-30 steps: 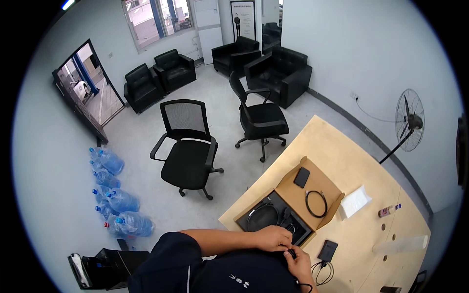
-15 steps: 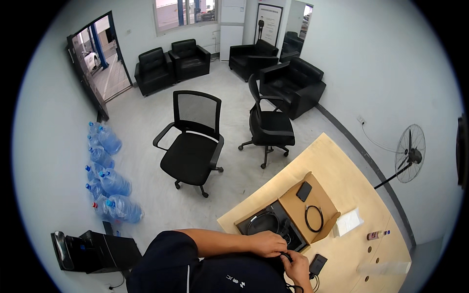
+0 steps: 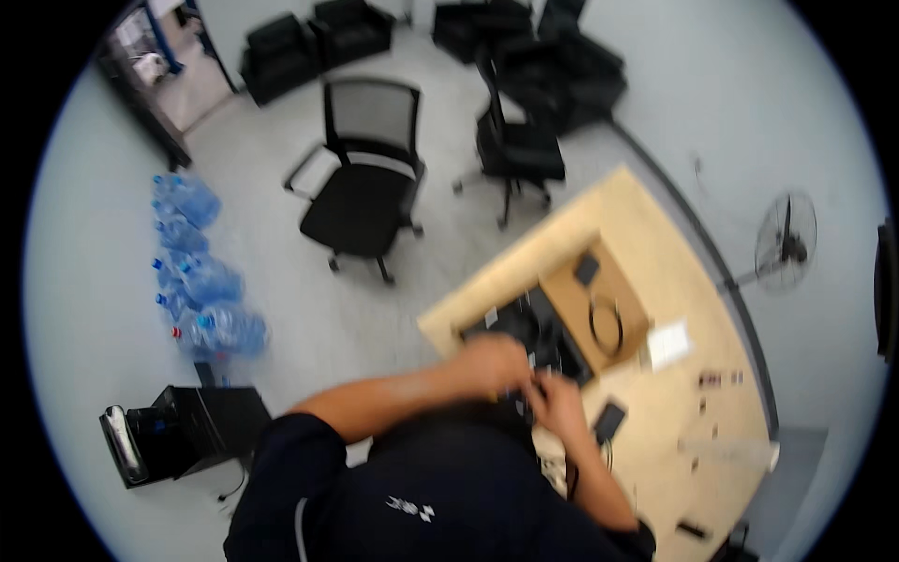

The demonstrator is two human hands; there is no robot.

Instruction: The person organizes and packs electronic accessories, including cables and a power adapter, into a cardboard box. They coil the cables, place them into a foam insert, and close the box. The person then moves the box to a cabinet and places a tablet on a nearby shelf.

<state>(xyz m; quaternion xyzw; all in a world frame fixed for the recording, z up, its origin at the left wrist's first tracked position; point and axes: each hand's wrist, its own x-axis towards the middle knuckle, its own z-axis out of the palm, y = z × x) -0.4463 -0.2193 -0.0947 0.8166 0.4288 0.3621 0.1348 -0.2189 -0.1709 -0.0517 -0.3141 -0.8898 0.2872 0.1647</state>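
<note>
Apparently, the left hand [image 3: 501, 363] and the right hand [image 3: 559, 403] meet in front of the body, with their fingertips almost touching. The right hand has its fingers bent and seems clamped on a dark piece [image 3: 535, 377], which is between the two hands. For the left hand I cannot tell whether its fingers are closed on the same piece or only rest against it (the blur is rather strong). The long axis of the piece is also not clear.

Most important is the place of the box [image 3: 627, 292]: it lies open on the tabletop [image 3: 665, 403], just ahead of the hands, with its lid folded away toward the right. The left hand is the nearer one, and it covers part of the box's near edge. The right hand sits slightly closer to the body. In the lid are a coiled cable [image 3: 618, 328] and a small black block [image 3: 587, 270]. To the right of the right hand lies a black adapter [image 3: 610, 420], with a packet [image 3: 668, 344] beyond it.

About writing: the shirt [image 3: 449, 468] carries a white mark on the chest, and a pale label [image 3: 491, 318] shows in the box, too smeared for reading.
</note>
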